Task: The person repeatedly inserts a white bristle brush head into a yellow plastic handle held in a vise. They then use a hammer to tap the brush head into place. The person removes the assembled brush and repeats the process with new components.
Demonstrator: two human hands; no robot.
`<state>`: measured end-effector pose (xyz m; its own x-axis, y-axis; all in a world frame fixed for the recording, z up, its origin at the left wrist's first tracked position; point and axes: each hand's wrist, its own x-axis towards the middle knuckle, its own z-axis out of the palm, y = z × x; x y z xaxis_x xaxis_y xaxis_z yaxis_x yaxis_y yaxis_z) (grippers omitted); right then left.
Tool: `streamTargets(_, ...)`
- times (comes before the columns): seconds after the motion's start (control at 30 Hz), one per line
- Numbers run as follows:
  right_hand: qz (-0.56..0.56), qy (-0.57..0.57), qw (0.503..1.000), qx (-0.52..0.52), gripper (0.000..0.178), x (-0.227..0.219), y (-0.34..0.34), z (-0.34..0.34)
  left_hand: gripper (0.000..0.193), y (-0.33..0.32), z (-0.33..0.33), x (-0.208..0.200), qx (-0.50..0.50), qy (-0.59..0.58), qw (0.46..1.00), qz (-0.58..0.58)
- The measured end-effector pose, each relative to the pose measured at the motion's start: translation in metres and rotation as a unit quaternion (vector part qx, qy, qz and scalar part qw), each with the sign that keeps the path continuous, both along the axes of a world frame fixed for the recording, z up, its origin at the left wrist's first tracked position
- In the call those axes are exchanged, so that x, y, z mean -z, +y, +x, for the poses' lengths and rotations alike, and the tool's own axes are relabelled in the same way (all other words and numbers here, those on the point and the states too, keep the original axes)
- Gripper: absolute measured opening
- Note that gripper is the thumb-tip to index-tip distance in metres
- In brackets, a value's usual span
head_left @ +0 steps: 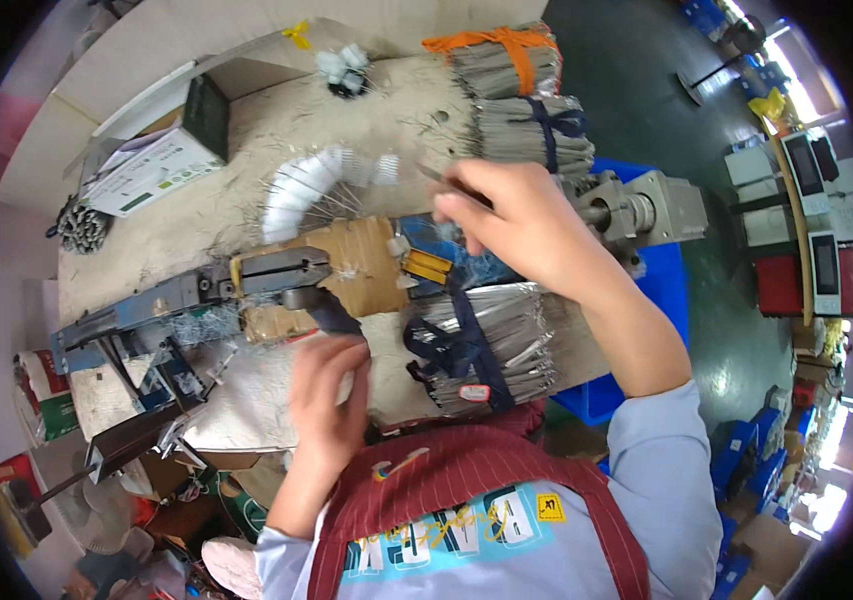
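Note:
My right hand (506, 215) is closed in a pinch over the right part of the bench fixture. A slim dark piece (466, 188) shows between its fingers; I cannot make out its kind. Just below it is a blue block with a yellow piece (426, 266). My left hand (329, 395) is at the bench's near edge, its bent fingers blurred by motion. Their tips meet the lower end of a dark handle (331, 308), and whether they grip it is unclear. The handle hangs from a long metal fixture (281, 268) lying over brown cardboard.
A curved row of white pieces with thin wires (301, 190) lies beyond the fixture. Tied bundles of silvery strips (501, 345) lie on the right, near and far (506, 65). A white box (161, 165) stands back left. A metal mechanism (636, 210) juts over a blue bin (671, 290).

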<state>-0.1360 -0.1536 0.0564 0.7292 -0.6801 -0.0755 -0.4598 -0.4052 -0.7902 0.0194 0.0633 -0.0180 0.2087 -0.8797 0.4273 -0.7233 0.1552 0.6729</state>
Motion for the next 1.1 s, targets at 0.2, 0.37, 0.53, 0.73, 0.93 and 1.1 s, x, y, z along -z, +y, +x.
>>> streamTargets(0.2,-0.049,0.059,0.997,0.02,0.018,0.013,0.028,-0.089,0.037,-0.094,-0.016,0.033,0.082,-0.151,0.982,0.076)
streamTargets(0.37,-0.026,0.139,0.987,0.072,0.028,0.047,0.044,-0.142,0.041,-0.113,-0.011,0.039,0.127,-0.174,0.973,0.087)
streamTargets(0.53,-0.032,0.093,0.995,0.01,0.027,0.075,0.059,-0.148,0.038,-0.107,-0.016,0.032,0.076,-0.219,0.97,0.079)
streamTargets(0.73,-0.049,0.142,0.988,0.023,0.018,0.063,0.057,-0.152,0.046,-0.087,-0.022,0.018,0.021,-0.211,0.974,0.076)
streamTargets(0.93,-0.17,0.089,0.979,0.074,0.013,0.063,0.065,-0.149,0.029,-0.072,-0.03,0.001,0.058,-0.122,0.99,0.038)
streamTargets(1.1,-0.212,0.123,0.969,0.009,0.019,0.071,0.077,-0.142,0.025,-0.067,-0.029,0.002,0.067,-0.078,0.994,0.03)
